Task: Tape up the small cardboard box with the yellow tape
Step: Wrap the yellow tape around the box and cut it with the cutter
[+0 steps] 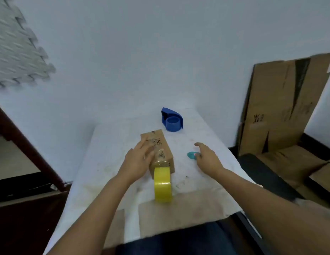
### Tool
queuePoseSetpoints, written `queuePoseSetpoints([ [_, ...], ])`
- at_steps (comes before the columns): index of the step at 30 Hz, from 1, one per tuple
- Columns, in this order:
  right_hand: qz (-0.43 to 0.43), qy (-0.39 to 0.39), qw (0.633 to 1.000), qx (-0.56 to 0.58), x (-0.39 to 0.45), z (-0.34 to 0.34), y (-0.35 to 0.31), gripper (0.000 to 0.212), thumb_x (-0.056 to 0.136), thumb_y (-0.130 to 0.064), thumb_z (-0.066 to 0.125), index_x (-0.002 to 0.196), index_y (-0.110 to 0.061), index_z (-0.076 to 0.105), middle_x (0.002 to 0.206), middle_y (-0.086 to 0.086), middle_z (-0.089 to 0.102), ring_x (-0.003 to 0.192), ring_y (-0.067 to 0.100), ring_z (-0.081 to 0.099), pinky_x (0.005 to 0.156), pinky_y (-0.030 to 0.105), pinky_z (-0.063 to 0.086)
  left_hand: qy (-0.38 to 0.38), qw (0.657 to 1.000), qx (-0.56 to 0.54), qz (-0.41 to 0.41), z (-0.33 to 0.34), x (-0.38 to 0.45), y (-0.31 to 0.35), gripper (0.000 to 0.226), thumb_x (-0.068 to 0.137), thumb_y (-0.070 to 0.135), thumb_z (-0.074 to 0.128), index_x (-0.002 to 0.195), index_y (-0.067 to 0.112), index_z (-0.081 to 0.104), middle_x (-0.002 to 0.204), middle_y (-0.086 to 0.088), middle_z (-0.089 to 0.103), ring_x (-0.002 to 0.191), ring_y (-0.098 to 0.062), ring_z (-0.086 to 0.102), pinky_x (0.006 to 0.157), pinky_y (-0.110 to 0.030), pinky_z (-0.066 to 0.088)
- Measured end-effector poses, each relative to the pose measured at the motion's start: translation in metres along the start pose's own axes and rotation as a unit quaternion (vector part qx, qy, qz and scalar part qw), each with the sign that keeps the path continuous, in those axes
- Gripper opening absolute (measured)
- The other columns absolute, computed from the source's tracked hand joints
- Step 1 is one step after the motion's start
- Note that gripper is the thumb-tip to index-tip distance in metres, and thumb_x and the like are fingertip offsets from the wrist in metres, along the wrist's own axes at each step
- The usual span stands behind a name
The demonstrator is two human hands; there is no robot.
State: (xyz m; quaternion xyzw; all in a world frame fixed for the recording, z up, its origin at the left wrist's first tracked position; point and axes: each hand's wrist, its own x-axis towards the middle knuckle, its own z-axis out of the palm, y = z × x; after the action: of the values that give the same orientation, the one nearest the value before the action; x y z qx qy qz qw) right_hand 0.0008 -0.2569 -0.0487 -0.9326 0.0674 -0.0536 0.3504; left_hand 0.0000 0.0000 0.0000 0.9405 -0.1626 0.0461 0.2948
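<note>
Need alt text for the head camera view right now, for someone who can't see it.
The left hand presses on a small cardboard box on a white table, with a yellow tape roll hanging off its near end. The right hand reaches for a small teal object; a blue dispenser sits behind.

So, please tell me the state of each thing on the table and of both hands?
small cardboard box: closed, lying flat, tape along its top.
yellow tape roll: on edge, its strip still joined to the box.
blue dispenser: no tape loaded, untouched.
teal cutter: on the table, at the right hand's fingers.
left hand: open, pressing on the box.
right hand: open, holding nothing.
</note>
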Motion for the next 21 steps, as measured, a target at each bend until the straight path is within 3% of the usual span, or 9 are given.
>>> queuePoseSetpoints([
  [7,-0.011,-0.048,0.997,-0.066,0.011,0.019,0.005,0.052,0.093,-0.011,0.047,0.144,-0.014,0.036,0.145,0.009,0.046,0.130,0.029,0.044,0.108,0.039,0.035,-0.042,0.999,-0.013,0.030,0.004,-0.013,-0.001,0.045,0.100,0.031,0.049,0.145,0.028,0.045,0.162,0.010,0.026,0.143,-0.012,0.034,0.119,-0.041,0.027],
  [12,-0.026,-0.023,0.989,-0.143,0.013,0.025,0.012,0.041,0.093,-0.020,0.052,0.133,-0.010,0.051,0.128,0.013,0.050,0.115,0.029,0.046,0.097,0.033,0.039,-0.080,0.996,0.000,0.051,0.004,-0.013,-0.009,0.046,0.100,0.028,0.051,0.145,0.029,0.044,0.158,0.011,0.034,0.147,-0.011,0.028,0.119,-0.037,0.026],
  [16,-0.021,0.012,0.999,-0.022,0.004,0.023,0.012,0.029,0.092,-0.015,0.054,0.120,-0.009,0.053,0.119,0.012,0.049,0.097,0.026,0.056,0.083,0.028,0.043,-0.098,0.994,-0.025,0.047,0.003,-0.013,-0.013,0.045,0.102,0.027,0.047,0.146,0.030,0.043,0.158,0.013,0.034,0.149,-0.009,0.020,0.120,-0.036,0.025],
  [18,0.002,0.021,0.999,0.047,-0.002,0.018,0.007,0.022,0.094,-0.014,0.051,0.116,-0.014,0.047,0.106,0.012,0.060,0.079,0.022,0.062,0.070,0.029,0.051,-0.114,0.992,-0.039,0.047,0.001,-0.012,-0.016,0.045,0.103,0.023,0.045,0.147,0.032,0.042,0.158,0.015,0.032,0.150,-0.009,0.017,0.121,-0.037,0.024],
  [21,0.006,0.006,0.991,0.132,-0.013,0.010,-0.009,0.026,0.096,-0.013,0.050,0.121,-0.019,0.042,0.084,0.008,0.067,0.055,0.011,0.061,0.052,0.017,0.049,-0.135,0.988,-0.056,0.050,0.000,-0.007,-0.017,0.044,0.103,0.021,0.045,0.146,0.033,0.042,0.158,0.016,0.031,0.150,-0.009,0.014,0.122,-0.043,0.021],
])
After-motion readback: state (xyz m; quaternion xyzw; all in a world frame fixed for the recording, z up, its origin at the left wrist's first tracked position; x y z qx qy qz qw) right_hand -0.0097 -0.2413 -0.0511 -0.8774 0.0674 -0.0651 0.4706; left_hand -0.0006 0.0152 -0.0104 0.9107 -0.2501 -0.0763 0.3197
